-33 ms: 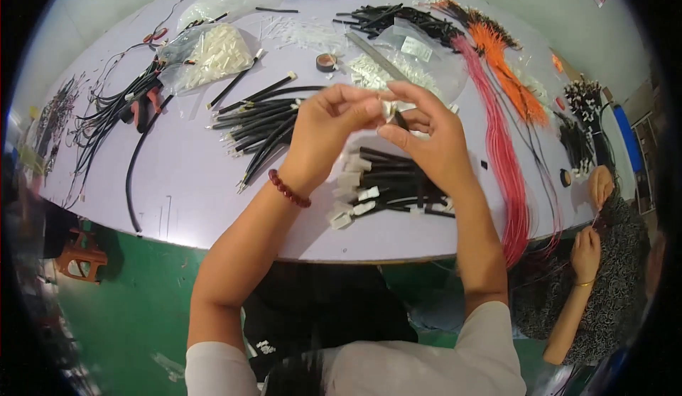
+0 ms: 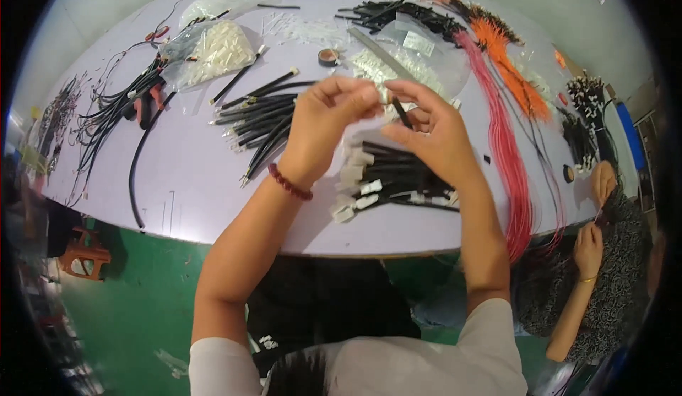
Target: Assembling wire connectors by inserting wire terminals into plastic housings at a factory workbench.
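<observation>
Both hands are raised over the middle of the table, fingertips close together. My right hand is closed on a short black cable, which slants between the thumb and fingers. My left hand pinches thumb against fingers beside the cable's upper end; whatever sits in that pinch is too small and blurred to name. Below the hands lies a bundle of black cables with white connectors. To the left of my left wrist, black cables with bare wire ends are piled.
Behind my hands are a steel ruler, loose white connectors and a tape roll. A bag of connectors and pliers lie left. Pink wires and orange wires run along the right, near a co-worker's hands.
The black cable in my right hand has tilted and shows more of its length. The white piece seen between my fingertips is harder to make out, and the hands are slightly farther apart.
</observation>
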Demonstrator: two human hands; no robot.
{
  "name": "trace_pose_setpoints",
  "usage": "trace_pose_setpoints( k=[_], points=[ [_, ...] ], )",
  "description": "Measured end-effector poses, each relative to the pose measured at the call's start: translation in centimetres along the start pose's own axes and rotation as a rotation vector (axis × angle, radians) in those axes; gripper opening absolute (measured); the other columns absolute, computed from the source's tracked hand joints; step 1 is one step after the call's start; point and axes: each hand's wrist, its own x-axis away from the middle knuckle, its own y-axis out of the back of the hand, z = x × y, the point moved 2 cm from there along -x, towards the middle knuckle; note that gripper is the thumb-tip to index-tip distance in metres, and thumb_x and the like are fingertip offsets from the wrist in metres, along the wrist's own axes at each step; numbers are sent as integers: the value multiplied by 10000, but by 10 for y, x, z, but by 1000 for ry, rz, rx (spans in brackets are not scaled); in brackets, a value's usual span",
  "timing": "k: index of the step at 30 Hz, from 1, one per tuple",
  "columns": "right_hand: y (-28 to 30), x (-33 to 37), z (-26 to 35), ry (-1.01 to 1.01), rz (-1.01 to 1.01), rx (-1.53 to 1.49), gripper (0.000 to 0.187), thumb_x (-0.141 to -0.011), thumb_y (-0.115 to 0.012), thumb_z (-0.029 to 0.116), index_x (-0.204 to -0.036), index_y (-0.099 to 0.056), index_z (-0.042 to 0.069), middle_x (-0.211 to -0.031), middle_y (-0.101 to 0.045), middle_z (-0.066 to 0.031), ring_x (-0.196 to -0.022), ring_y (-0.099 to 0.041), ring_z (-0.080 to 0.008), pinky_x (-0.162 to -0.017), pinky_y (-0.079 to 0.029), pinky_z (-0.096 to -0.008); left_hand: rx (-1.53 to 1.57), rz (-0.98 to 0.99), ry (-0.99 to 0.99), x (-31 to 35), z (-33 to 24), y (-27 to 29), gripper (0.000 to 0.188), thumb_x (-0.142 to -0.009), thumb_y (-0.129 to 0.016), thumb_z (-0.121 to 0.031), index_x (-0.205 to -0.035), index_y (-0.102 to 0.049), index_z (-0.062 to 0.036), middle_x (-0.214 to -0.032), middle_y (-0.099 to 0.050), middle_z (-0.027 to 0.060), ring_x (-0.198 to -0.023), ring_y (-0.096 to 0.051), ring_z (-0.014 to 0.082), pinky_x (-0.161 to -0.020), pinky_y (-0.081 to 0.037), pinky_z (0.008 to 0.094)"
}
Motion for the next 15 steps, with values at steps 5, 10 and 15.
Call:
trace_pose_setpoints(
  k=[5,10,15],
  points=[
    [32,23,32,-214,-18,71,310,-842,-655,63,-1145,-604,18,-943,-649,-50,-826,-598,-73,-656,-461,-198,26,-50,29,7,-19,9,217,-865,-679,-137,-962,-611,46,-890,-674,102,-764,-644,140,-726,-519,238],
    [61,52,36,3,-8,279,164,-829,-654,62,-982,-666,4,-929,-660,-67,-848,-620,-146,-752,-472,-269,-545,191,43,49,-28,18,268,-879,-671,-199,-1034,-612,12,-925,-665,62,-780,-627,110,-733,-502,242],
    [37,85,0,48,0,661,177,-798,-672,93,-940,-645,-9,-941,-635,-109,-864,-606,-248,-745,-473,-313,-843,-229,-215,77,-48,64,216,-886,-641,-134,-1047,-614,7,-957,-655,35,-728,-604,87,-635,-477,216]
  ],
)
